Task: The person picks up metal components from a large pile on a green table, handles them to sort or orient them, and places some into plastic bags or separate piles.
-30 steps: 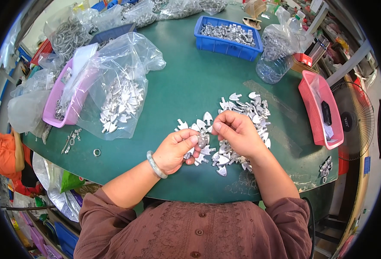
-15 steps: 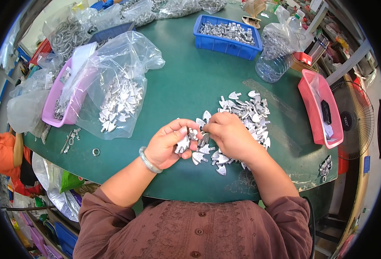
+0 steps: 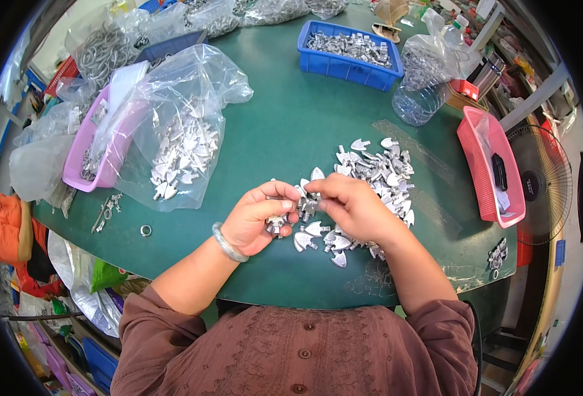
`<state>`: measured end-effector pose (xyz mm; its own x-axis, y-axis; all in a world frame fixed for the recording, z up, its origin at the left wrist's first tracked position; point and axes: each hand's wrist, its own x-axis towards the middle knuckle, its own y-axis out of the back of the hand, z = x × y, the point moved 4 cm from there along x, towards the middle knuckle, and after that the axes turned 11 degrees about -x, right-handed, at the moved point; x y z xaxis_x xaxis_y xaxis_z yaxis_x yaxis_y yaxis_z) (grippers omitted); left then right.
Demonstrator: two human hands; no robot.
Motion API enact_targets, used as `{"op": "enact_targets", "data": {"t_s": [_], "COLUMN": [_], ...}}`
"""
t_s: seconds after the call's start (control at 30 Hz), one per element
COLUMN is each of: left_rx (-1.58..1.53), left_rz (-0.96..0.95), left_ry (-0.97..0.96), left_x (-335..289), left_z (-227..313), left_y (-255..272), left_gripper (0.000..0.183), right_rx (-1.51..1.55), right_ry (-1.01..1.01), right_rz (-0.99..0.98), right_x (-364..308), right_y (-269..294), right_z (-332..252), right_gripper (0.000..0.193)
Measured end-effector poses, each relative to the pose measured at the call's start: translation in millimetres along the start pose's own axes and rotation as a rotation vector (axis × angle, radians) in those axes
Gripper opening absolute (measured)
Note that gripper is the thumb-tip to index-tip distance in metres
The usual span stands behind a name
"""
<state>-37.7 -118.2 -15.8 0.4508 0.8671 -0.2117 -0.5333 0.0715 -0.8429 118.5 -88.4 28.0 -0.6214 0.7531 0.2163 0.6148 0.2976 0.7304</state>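
Note:
My left hand (image 3: 246, 221), a pale bangle at its wrist, is curled around silver arrowhead-shaped metal pieces (image 3: 277, 226). Its thumb and forefinger lean toward my right hand (image 3: 356, 210). The right fingers are closed on another silver metal piece (image 3: 307, 204), held between the two hands; fingers partly cover it, so its outline is unclear. Beside and beyond my right hand spreads a loose pile of the same arrowhead-shaped pieces (image 3: 390, 177). Several more lie just below the fingers, near the front of the green table (image 3: 285, 125).
At the left, a clear plastic bag (image 3: 202, 72) of similar pieces leans against a purple basket (image 3: 73, 168). A blue bin (image 3: 349, 71) of small metal parts stands at the back. A pink basket (image 3: 470, 148) and a fan (image 3: 552, 185) are at the right. A person in orange (image 3: 2, 228) is far left.
My right fingers have shifted slightly left, bringing a metal piece up against the left fingertips. The left thumb has moved, and the pieces in that palm sit differently.

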Motion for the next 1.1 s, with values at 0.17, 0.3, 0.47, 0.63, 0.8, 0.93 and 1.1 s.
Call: {"op": "enact_targets", "data": {"t_s": [0.17,0.3,0.47,0.63,0.8,0.93,1.1], "left_rx": [0.113,0.136,0.124,0.129,0.192,0.187,0.142], "left_rz": [0.051,0.060,0.048,0.034,0.061,0.068,0.065], "left_ry": [0.026,0.074,0.084,0.071,0.065,-0.047,-0.095], "left_x": [-0.6,-1.2,-2.4,-2.7,-1.5,-1.8,-2.5], "left_z": [-6.1,-10.2,-13.9,-13.7,-14.5,-15.1,-13.5], "left_y": [1.5,-6.1,-5.4,-6.5,-10.2,-8.3,-7.4], "left_gripper": [0.009,0.009,0.009,0.009,0.009,0.010,0.011], "right_rx": [0.520,0.760,0.809,0.818,0.772,0.756,0.340], "right_ry": [-0.387,-0.474,-0.454,-0.436,-0.380,-0.234,-0.042], "right_rz": [-0.061,-0.004,0.034,0.047,0.040,0.123,0.229], "right_x": [-1.0,-2.7,-1.9,-2.3,-3.6,-4.3,-7.7], "right_y": [-1.6,-3.1,-6.2,-7.2,-10.4,-12.2,-6.3], "right_z": [10.7,9.8,6.2,5.6,3.3,-2.7,-13.3], "right_gripper": [0.018,0.013,0.009,0.009,0.009,0.020,0.032]}}
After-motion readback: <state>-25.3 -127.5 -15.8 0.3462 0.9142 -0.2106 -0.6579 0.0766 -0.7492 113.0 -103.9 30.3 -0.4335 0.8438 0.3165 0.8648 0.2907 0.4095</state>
